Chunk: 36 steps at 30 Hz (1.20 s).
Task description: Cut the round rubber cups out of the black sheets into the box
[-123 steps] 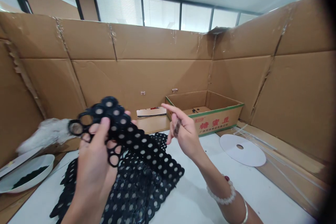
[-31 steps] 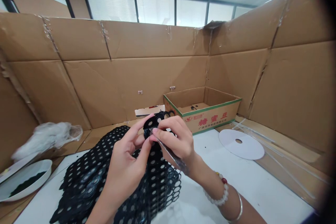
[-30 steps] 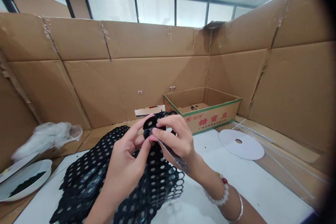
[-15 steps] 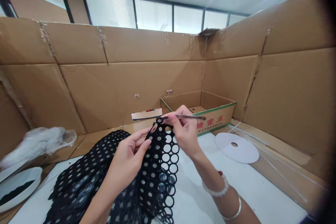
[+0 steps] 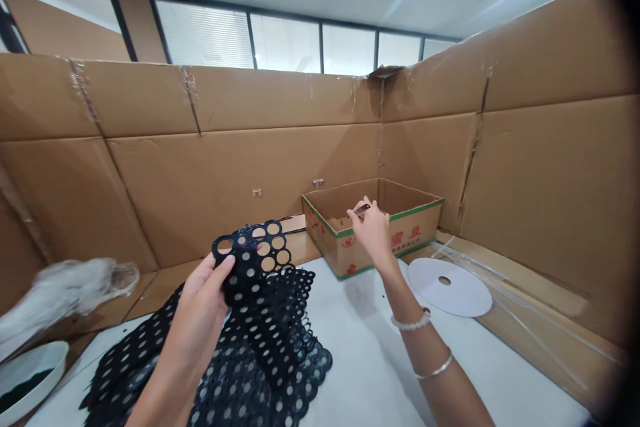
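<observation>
My left hand [image 5: 197, 300] pinches the upper edge of a black sheet with pale dots [image 5: 267, 330] between thumb and fingers. The raised corner carries rows of open round holes, and the rest of the sheet drapes in folds over the white table. My right hand [image 5: 374, 233], apart from the sheet, is over the near edge of an open cardboard box [image 5: 325, 238]. Its fingers are closed on slim tweezers [image 5: 363, 209], of which only a short dark part shows. Whether the tips hold anything cannot be made out.
A white disc with a centre hole [image 5: 423, 288] lies right of the box. Crumpled clear plastic [image 5: 83, 287] and a white bowl with dark contents [image 5: 56, 373] stand at the left. Tall cardboard walls [image 5: 240, 163] enclose the table's back and right.
My right hand has moved away from the sheet's edge, rightward to the box, with the tweezers. My left hand has shifted left and the sheet's holed corner now lies tilted over.
</observation>
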{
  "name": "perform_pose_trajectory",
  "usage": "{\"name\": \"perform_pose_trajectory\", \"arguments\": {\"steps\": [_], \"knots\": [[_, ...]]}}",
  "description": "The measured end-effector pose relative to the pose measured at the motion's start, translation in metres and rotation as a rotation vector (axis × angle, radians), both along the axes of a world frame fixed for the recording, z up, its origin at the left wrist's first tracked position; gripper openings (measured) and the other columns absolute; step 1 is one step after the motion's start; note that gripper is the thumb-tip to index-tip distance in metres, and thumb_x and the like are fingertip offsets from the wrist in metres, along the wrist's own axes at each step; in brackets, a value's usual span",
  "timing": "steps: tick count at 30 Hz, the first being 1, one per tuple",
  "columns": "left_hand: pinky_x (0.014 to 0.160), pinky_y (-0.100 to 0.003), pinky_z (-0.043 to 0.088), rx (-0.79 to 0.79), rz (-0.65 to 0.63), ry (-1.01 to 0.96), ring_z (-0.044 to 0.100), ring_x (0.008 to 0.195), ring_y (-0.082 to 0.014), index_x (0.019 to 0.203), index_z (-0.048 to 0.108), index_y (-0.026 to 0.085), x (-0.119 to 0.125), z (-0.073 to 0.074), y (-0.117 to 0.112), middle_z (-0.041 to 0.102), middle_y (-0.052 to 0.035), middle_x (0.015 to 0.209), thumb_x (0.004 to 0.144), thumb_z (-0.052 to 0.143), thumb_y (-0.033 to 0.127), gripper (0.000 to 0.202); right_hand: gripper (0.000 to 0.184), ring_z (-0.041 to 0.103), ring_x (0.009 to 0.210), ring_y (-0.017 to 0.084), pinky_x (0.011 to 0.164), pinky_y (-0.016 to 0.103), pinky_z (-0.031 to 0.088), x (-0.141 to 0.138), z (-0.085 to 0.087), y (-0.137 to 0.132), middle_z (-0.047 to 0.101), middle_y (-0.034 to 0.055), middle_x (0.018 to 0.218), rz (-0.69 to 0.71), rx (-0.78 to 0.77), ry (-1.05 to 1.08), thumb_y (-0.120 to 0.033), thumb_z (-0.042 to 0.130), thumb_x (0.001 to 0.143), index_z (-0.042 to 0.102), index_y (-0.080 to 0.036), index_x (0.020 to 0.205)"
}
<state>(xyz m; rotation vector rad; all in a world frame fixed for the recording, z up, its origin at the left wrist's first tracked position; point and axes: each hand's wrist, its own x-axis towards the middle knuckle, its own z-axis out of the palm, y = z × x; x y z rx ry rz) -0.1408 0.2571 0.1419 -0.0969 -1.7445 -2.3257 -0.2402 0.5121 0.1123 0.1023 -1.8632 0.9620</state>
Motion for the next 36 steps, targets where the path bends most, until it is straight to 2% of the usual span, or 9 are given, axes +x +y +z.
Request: {"name": "perform_pose_trajectory", "arguments": {"steps": [3,5,9,12,18,21,25,32,36], "knots": [[0.080,-0.026,0.056,0.016,-0.055,0.001,0.070,0.096,-0.0208,0.112,0.068,0.019,0.000,-0.002,0.005,0.076,-0.0064,0.101,0.077,0.073,0.034,0.038,0.031,0.065,0.098,0.022,0.086,0.041,0.051,0.019,0.006,-0.027,0.069,0.0129,0.102,0.197,-0.011,0.052,-0.037,0.049,0.092,0.056,-0.016,0.071],[0.082,-0.028,0.056,0.024,-0.089,0.006,0.070,0.097,-0.0215,0.113,0.066,0.020,0.001,-0.002,0.007,0.076,-0.0067,0.102,0.076,0.075,0.035,0.041,0.028,0.064,0.083,0.014,0.074,0.029,0.053,0.042,0.012,-0.051,0.067,0.0067,0.090,0.356,-0.008,0.135,-0.035,0.050,0.093,0.057,-0.017,0.073],[0.081,-0.026,0.057,0.036,-0.126,-0.023,0.071,0.095,-0.0210,0.114,0.065,0.022,0.008,-0.001,0.013,0.077,-0.0055,0.098,0.070,0.081,0.031,0.047,0.007,0.063,0.078,0.011,0.070,0.024,0.054,0.078,0.016,-0.089,0.063,0.0034,0.081,0.766,-0.126,0.370,-0.022,0.063,0.087,0.063,-0.017,0.081],[0.077,-0.023,0.057,0.043,-0.127,-0.052,0.071,0.095,-0.0202,0.108,0.068,0.021,0.019,0.002,0.018,0.077,-0.0049,0.096,0.070,0.080,0.029,0.041,0.003,0.067,0.076,0.012,0.065,0.023,0.058,0.087,0.012,-0.100,0.066,0.0040,0.083,0.877,-0.234,0.380,-0.016,0.066,0.084,0.063,-0.017,0.086],[0.086,-0.029,0.057,0.066,-0.152,-0.028,0.071,0.093,-0.0217,0.096,0.072,0.021,0.034,0.007,0.020,0.077,-0.0035,0.093,0.065,0.083,0.024,0.033,0.011,0.072,0.083,0.015,0.074,0.027,0.061,0.094,0.013,-0.094,0.071,0.0064,0.085,0.835,-0.007,0.495,-0.010,0.065,0.083,0.058,-0.016,0.079],[0.086,-0.027,0.057,0.059,-0.171,0.000,0.071,0.093,-0.0199,0.091,0.072,0.024,0.039,0.009,0.018,0.076,-0.0006,0.093,0.063,0.085,0.023,0.031,0.012,0.072,0.087,0.016,0.074,0.027,0.062,0.101,0.015,-0.090,0.071,0.0068,0.088,0.847,0.053,0.531,-0.008,0.065,0.083,0.057,-0.017,0.081],[0.085,-0.024,0.057,0.010,-0.170,0.040,0.070,0.095,-0.0184,0.091,0.072,0.027,0.045,0.009,0.016,0.076,0.0010,0.096,0.068,0.082,0.032,0.025,0.016,0.072,0.092,0.015,0.078,0.026,0.062,0.107,0.013,-0.088,0.071,0.0067,0.096,0.847,0.105,0.543,-0.003,0.064,0.082,0.058,-0.017,0.085],[0.077,-0.012,0.054,-0.273,-0.015,0.189,0.070,0.086,-0.0130,0.101,0.073,0.034,0.048,0.003,0.012,0.076,0.0067,0.096,0.066,0.084,0.028,0.037,0.014,0.070,0.097,0.019,0.081,0.030,0.062,0.108,0.007,-0.089,0.071,0.0109,0.094,0.705,0.267,0.666,-0.002,0.060,0.083,0.060,-0.014,0.088],[0.089,-0.010,0.050,-0.463,-0.036,0.286,0.067,0.107,-0.0132,0.119,0.067,0.038,0.049,0.000,0.011,0.072,0.0065,0.118,0.075,0.077,0.032,0.046,0.014,0.069,0.089,0.016,0.077,0.029,0.062,0.109,0.008,-0.092,0.070,0.0064,0.084,0.628,0.247,0.726,-0.006,0.056,0.086,0.057,-0.018,0.080]]}}
